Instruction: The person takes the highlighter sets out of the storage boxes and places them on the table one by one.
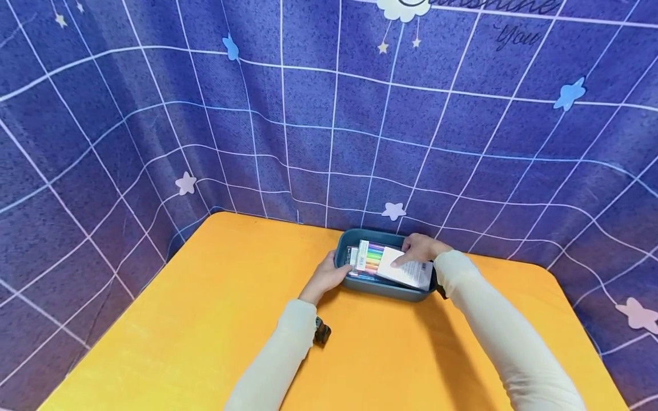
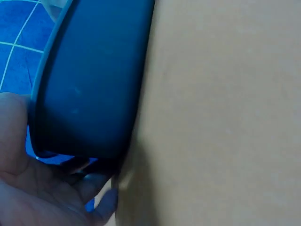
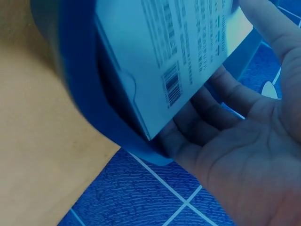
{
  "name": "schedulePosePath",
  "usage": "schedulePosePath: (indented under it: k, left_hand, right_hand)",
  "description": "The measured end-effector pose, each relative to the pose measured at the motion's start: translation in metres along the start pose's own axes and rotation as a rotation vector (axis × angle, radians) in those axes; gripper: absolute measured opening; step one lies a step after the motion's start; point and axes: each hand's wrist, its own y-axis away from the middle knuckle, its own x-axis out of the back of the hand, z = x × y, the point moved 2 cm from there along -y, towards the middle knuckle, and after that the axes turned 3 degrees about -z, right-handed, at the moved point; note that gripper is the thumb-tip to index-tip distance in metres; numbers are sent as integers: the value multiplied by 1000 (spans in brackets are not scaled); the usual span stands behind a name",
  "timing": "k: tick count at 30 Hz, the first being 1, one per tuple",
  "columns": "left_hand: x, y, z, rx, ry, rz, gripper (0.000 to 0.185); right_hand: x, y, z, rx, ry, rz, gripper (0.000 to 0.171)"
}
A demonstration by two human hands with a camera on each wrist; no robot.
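Note:
A dark teal plastic bin stands near the table's far edge. My left hand grips its left end, thumb over the rim and fingers along the outer wall. In the left wrist view the bin's long side fills the upper left. My right hand holds a white printed box with a barcode, lying tilted in the right part of the bin. The right wrist view has the thumb on the box's face and the other fingers curled behind its edge. Left of it lies a pack of rainbow-coloured pens.
Clear-wrapped items lie at the bin's left end, partly hidden. The bin rests on an orange-yellow table. A blue curtain with white grid lines and stars hangs just behind the table and along its sides.

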Motion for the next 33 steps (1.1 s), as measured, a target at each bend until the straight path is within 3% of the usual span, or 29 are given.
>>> schedulePosePath:
  k: [5, 10, 19, 27, 33]
  left_hand:
    - [-5, -4, 0, -2, 22, 49, 66]
    - [-8, -6, -1, -19, 9, 89, 65]
    - [-9, -5, 1, 15, 38, 87, 64]
    - [-9, -4, -1, 43, 74, 75, 64]
    - [-9, -4, 1, 50, 78, 59, 65]
  right_hand:
    - [-3, -1, 3, 30, -16, -28, 54]
    - [-4, 1, 4, 70, -40, -7, 48]
    - [-6, 6, 2, 158, -172, 39, 48]
    - [-11, 6, 1, 175, -237, 18, 38]
    - [-11, 8, -2, 227, -263, 0, 44]
